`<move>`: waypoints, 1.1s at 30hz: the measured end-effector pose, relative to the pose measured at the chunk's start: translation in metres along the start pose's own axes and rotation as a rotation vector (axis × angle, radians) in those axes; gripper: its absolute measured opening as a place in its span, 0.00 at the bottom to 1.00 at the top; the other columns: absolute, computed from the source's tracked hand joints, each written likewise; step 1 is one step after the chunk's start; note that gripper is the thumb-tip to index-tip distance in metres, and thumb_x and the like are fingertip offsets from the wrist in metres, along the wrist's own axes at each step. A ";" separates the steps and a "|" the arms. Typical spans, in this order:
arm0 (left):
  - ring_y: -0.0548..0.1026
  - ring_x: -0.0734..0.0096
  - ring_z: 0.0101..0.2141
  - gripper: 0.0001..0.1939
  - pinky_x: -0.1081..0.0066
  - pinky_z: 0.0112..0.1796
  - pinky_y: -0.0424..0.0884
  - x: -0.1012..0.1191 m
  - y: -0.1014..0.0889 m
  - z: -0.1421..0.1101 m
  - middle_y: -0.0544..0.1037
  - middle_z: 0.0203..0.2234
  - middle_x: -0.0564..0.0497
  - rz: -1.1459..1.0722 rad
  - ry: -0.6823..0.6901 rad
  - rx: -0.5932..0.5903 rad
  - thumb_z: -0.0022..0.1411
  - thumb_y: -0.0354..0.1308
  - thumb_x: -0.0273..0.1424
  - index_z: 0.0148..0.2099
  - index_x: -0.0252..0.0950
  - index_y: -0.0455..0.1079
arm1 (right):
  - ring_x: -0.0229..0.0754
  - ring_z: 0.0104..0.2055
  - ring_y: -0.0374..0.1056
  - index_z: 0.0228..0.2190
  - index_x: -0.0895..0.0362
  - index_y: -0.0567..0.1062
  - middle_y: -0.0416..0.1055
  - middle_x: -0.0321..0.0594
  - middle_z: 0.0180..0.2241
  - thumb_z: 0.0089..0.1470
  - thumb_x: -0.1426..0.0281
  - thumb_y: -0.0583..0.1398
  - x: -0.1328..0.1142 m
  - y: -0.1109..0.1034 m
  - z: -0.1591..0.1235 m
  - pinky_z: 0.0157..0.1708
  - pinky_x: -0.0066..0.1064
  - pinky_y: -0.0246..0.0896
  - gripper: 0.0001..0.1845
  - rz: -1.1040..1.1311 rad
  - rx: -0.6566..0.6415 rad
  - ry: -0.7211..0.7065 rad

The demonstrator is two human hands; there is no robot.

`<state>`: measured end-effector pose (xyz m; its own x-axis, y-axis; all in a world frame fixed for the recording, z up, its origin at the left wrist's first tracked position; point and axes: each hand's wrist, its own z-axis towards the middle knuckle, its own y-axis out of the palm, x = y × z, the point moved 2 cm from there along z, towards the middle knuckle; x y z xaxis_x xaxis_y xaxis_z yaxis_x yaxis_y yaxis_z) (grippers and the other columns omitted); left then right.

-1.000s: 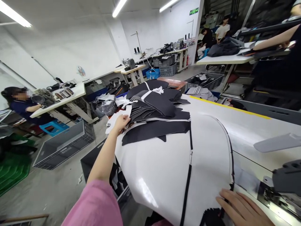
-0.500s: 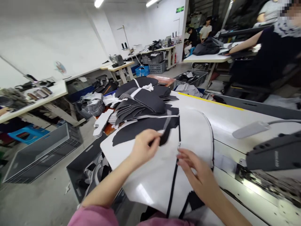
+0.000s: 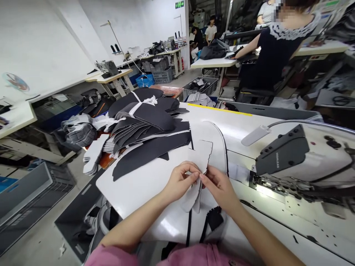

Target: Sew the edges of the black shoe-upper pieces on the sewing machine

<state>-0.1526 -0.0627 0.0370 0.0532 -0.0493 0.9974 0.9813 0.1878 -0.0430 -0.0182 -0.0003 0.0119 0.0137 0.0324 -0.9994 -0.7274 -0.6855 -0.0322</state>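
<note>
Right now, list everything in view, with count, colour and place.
Held cloth: count unclear, white, dark-edged, between both hands
Dark cloth pieces: many, near-black, piled on table
White cloth pieces: several, white, left of dark pieces
Worktable: one, white, under hands
Edge strip: one, yellow, table's far edge
Sewing machine: one nearby, grey and white, right
Exit sign: one, green, background
Crates: several, grey, floor
Other people: at least four, mixed clothing, background
Left hand: one, bare, centre
Right hand: one, bare, centre

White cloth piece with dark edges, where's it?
The dark-edged white cloth piece is just right of the head view's middle, in the left fingers and right fingers.
</note>
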 end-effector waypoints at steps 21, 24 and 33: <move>0.69 0.65 0.42 0.15 0.65 0.40 0.72 -0.009 0.008 -0.002 0.66 0.43 0.45 0.115 0.053 -0.175 0.61 0.55 0.33 0.51 0.40 0.64 | 0.37 0.29 0.62 0.36 0.58 0.69 0.66 0.37 0.29 0.56 0.53 0.56 0.014 -0.014 -0.002 0.29 0.29 0.60 0.20 0.097 -0.007 -0.043; 0.68 0.62 0.45 0.19 0.61 0.42 0.71 -0.016 0.018 -0.005 0.67 0.46 0.44 0.350 0.154 -0.156 0.60 0.52 0.27 0.54 0.46 0.62 | 0.38 0.30 0.63 0.35 0.58 0.69 0.65 0.37 0.30 0.57 0.53 0.54 0.018 -0.016 -0.006 0.29 0.29 0.61 0.19 0.117 0.025 -0.089; 0.74 0.62 0.41 0.21 0.60 0.42 0.72 -0.002 -0.028 0.007 0.76 0.38 0.52 0.729 0.330 0.055 0.51 0.47 0.23 0.43 0.48 0.70 | 0.35 0.26 0.57 0.24 0.58 0.68 0.60 0.32 0.22 0.52 0.66 0.57 0.041 -0.011 -0.011 0.25 0.25 0.53 0.09 -0.086 0.100 -0.009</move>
<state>-0.1811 -0.0606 0.0364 0.7380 -0.1817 0.6498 0.6680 0.3325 -0.6657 -0.0023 0.0009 -0.0285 0.0729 0.0945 -0.9929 -0.7889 -0.6037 -0.1154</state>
